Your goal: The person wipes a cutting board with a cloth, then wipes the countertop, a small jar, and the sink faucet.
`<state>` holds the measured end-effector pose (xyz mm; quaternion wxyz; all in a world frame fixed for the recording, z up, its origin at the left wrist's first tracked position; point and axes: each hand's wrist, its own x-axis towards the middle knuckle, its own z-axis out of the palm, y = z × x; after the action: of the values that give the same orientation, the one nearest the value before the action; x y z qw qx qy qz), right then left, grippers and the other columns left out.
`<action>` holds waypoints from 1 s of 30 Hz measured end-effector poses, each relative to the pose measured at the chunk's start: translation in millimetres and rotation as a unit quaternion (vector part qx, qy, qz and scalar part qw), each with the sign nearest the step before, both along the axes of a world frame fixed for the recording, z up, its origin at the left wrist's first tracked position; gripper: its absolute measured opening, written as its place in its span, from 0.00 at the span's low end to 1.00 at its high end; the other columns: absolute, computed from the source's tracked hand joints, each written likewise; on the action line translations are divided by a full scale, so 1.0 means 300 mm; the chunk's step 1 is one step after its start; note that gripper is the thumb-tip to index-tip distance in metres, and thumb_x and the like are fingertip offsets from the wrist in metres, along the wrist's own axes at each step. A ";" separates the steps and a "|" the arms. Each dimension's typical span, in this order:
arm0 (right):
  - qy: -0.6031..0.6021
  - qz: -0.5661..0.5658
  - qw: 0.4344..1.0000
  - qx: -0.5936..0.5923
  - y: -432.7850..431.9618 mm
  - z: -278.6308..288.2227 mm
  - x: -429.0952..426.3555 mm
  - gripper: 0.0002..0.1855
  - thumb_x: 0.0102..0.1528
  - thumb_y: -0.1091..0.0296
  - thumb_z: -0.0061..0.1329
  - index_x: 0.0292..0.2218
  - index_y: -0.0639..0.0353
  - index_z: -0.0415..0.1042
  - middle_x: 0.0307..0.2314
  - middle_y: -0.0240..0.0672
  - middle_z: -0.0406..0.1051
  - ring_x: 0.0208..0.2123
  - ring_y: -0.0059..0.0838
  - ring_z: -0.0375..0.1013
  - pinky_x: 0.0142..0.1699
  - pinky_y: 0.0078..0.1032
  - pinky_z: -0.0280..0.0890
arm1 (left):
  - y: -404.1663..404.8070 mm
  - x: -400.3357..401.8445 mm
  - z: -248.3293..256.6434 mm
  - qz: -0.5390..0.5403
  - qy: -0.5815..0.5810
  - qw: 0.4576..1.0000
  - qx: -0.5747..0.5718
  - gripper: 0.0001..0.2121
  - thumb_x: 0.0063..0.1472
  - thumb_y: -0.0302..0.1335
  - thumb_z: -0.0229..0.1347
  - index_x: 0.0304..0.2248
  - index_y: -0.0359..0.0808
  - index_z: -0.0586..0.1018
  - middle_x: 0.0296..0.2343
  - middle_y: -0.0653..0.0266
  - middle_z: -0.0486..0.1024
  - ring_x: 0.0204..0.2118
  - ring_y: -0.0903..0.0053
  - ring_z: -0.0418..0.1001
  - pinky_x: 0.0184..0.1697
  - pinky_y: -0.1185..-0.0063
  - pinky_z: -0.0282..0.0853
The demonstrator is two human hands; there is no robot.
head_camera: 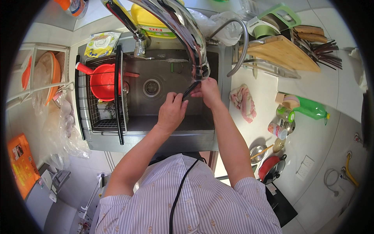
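Note:
My left hand (172,111) has its fingers closed on one end of a dark, slender utensil (191,89) above the sink basin (175,108). My right hand (209,93) is at the other end, directly under the outlet of the chrome faucet (192,44), with its fingers around the utensil. The faucet and my fingers hide that end, so its exact kind is unclear. Left of my hands, the round drain (151,88) shows in the basin floor.
A wire rack (124,117) holding a red colander (102,82) spans the sink's left side. Right of the sink lie a crumpled cloth (243,102), a wooden cutting board (280,52), a green bottle (311,108) and a red lidded pot (271,169). A metal hose (244,38) curves over the counter.

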<state>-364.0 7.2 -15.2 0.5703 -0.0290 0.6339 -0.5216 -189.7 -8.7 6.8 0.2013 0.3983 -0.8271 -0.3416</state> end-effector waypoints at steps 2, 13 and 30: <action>0.023 0.004 1.000 -0.013 0.008 0.001 0.023 0.13 0.57 0.68 0.34 0.32 0.68 0.68 0.21 0.39 0.70 0.18 0.29 0.72 0.22 0.25 0.71 | -0.008 -0.002 -0.002 0.010 0.000 1.000 0.013 0.09 0.54 0.22 0.54 0.36 0.32 0.72 0.33 0.55 0.68 0.31 0.58 0.71 0.32 0.69 0.69; -0.036 -0.001 0.993 -0.111 0.016 -0.035 0.087 0.19 0.51 0.77 0.41 0.46 0.57 0.60 0.28 0.31 0.68 0.23 0.18 0.66 0.26 0.16 0.65 | -0.030 -0.028 -0.036 -0.012 0.018 0.998 -0.052 0.10 0.53 0.19 0.54 0.36 0.30 0.72 0.33 0.54 0.68 0.32 0.57 0.71 0.32 0.68 0.68; 0.063 0.004 0.997 -0.047 0.028 -0.060 0.101 0.13 0.48 0.73 0.45 0.37 0.65 0.61 0.22 0.31 0.64 0.20 0.19 0.64 0.21 0.21 0.60 | -0.056 -0.011 -0.060 -0.010 0.093 0.994 0.056 0.10 0.50 0.18 0.56 0.34 0.29 0.73 0.32 0.52 0.69 0.32 0.55 0.70 0.35 0.70 0.68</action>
<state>-333.7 15.7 -33.2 0.5291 -0.0915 0.6434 -0.5455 -193.1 -25.4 -11.2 0.2510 0.3669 -0.7886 -0.4248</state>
